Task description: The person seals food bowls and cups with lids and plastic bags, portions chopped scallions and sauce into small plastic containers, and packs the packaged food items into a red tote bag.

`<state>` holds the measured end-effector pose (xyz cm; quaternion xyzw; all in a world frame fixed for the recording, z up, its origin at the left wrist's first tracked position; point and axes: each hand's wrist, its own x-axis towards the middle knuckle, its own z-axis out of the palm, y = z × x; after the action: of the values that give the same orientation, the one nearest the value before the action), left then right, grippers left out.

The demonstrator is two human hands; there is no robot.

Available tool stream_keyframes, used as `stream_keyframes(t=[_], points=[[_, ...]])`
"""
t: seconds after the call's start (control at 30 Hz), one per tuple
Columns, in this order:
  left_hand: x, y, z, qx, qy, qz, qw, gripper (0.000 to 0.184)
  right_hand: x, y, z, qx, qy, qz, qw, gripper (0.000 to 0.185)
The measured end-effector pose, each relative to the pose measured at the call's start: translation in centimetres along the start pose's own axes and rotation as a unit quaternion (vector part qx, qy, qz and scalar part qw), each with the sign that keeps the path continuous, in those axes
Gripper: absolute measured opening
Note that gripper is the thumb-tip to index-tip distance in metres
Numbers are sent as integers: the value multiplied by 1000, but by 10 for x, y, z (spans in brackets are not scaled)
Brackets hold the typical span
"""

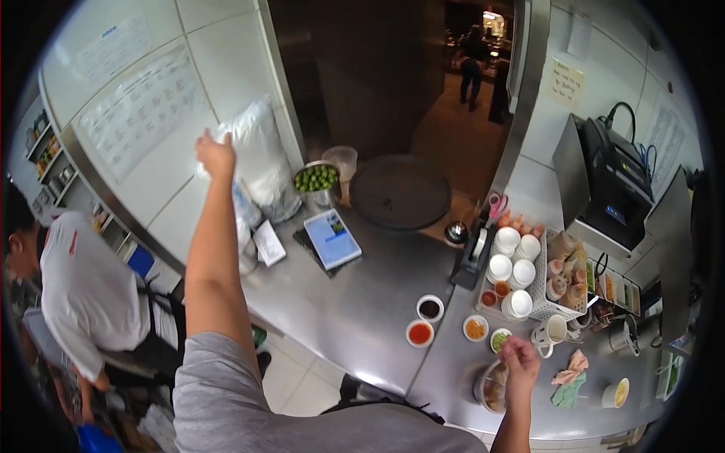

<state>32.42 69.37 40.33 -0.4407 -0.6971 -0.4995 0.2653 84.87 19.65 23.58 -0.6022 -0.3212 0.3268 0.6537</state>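
Observation:
My left hand is stretched out at the upper left, fingers apart, beside a large clear plastic bag leaning on the wall. At the lower right, my right hand has its fingers pinched together; anything between them is too small to make out. It is just above a round container with food in it and next to a small bowl of chopped greens. Close by are a bowl with orange-brown contents, a bowl of red sauce and a bowl of dark sauce.
A metal pot of green limes, a round black tray and a blue-white book stand along the back. Stacked white cups, a mug and cloths are right. A co-worker is left.

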Motion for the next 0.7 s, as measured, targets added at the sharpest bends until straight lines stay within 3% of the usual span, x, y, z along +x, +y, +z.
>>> stream_keyframes(t=[0.13, 0.2, 0.27, 0.33, 0.37, 0.4, 0.47, 0.5, 0.53, 0.57, 0.6, 0.63, 0.67, 0.7], points=[[55, -14, 28, 75, -26, -70, 994, 51, -15, 6, 61, -16, 29, 75, 997, 20], [100, -31, 51, 10, -188, -38, 981, 36, -20, -3, 90, -24, 28, 74, 997, 19], [136, 3, 42, -71, -43, 5, 997, 33, -20, -13, 107, -41, 39, 58, 997, 18], [166, 18, 50, -305, -56, -92, 946, 30, -17, -16, 121, -47, 51, 18, 997, 19], [192, 20, 74, -513, -90, -291, 803, 32, -16, -20, 133, -49, 58, 13, 997, 19], [209, 16, 103, -660, -118, -468, 576, 36, -17, -27, 144, -54, 67, 12, 996, 20], [159, 76, 9, -793, -255, -292, 470, 37, -16, -34, 161, -27, 41, -6, 999, 22], [126, 106, -21, -848, -310, -227, 365, 30, -14, -39, 168, -5, 28, -19, 999, 22], [91, 112, -26, -826, -503, -61, 248, 23, -11, -46, 174, 45, 20, -35, 998, 24], [4, 137, -113, -793, -528, -47, 300, 18, -8, -53, 177, 93, 13, -52, 994, 26], [-60, 129, -131, -720, -607, -67, 330, 15, -2, -56, 174, 116, 11, -72, 991, 34], [-93, 125, -167, -558, -756, 79, 333, 17, 9, -56, 169, 164, 4, -71, 984, 43], [-155, 114, -166, -598, -616, 394, 329, 20, 16, -57, 163, 212, -4, -71, 975, 52], [-206, 94, -173, -582, -754, 283, 109, 32, 12, -68, 165, 230, -55, -51, 970, 61]])
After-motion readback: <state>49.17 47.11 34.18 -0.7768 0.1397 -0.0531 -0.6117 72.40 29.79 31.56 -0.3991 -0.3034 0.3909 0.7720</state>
